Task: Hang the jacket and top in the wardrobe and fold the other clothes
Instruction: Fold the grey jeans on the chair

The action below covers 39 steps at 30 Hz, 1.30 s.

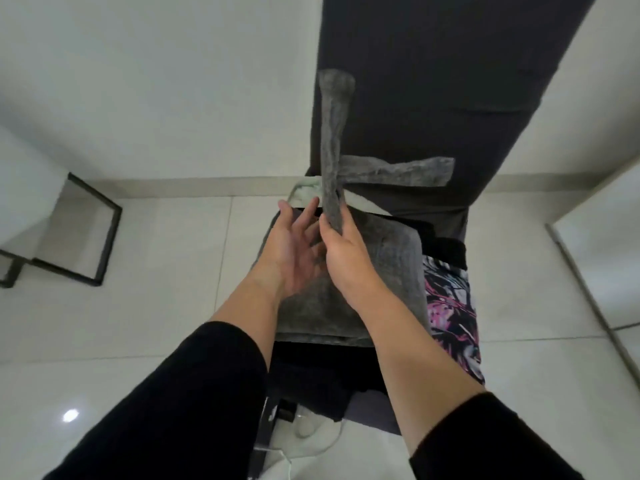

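Note:
My right hand (pixel 341 244) grips a long grey sock (pixel 333 140) that stretches away from me. A second grey sock (pixel 398 172) lies crosswise beyond it. My left hand (pixel 294 251) is held open beside the right, fingers straight, holding nothing. Both hands hover over a folded grey garment (pixel 391 268) that tops a pile. A pale green cloth (pixel 306 192) peeks out at the pile's far end. A pink, black and white patterned garment (pixel 450 306) lies on the right side, with black clothes (pixel 311 372) underneath at the near end.
A large dark fabric panel (pixel 433 81) stands behind the pile. A black-framed side table (pixel 83 233) is at the left on the white tiled floor (pixel 138 323). A white panel with a metal edge (pixel 595 271) runs along the right. Cables and a small white device (pixel 304 427) lie near me.

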Each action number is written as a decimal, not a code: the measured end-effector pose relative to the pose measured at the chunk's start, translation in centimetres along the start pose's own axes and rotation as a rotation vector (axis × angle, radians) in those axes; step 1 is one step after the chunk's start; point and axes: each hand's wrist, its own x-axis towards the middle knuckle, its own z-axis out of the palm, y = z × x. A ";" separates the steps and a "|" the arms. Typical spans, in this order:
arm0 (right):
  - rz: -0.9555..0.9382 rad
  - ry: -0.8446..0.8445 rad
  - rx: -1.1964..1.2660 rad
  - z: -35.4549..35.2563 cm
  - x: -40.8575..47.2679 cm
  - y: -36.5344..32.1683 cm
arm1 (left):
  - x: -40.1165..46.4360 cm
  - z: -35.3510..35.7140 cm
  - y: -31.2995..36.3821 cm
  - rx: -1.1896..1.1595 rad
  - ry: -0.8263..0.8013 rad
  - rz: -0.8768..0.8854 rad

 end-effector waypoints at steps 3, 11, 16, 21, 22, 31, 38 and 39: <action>-0.153 -0.122 -0.515 4.5 1.7 2.4 | -1.7 -3.6 1.9 -0.164 0.088 -0.004; -0.318 -0.529 -1.434 9.1 2.9 10.2 | -2.8 -15.4 -1.5 -0.599 0.414 0.041; -0.313 -0.543 -1.569 9.6 3.2 12.0 | -2.1 -15.8 -1.8 -0.468 0.475 -0.008; -0.243 -0.578 -1.273 8.9 3.0 11.1 | -1.8 -15.4 -2.1 -0.385 0.671 -0.057; -0.218 -0.529 -1.172 8.3 2.9 10.9 | -1.8 -15.2 -1.9 -0.342 0.710 -0.060; 0.015 -0.046 -1.529 -0.8 -0.2 11.7 | -2.1 -10.5 -3.3 0.964 1.156 -0.037; 0.364 0.545 -0.725 -6.5 -1.5 10.0 | -1.6 -9.5 -8.8 1.817 0.532 -0.050; 0.416 0.513 -0.557 -7.3 -1.3 10.0 | -1.6 -9.5 -8.9 1.841 0.525 -0.057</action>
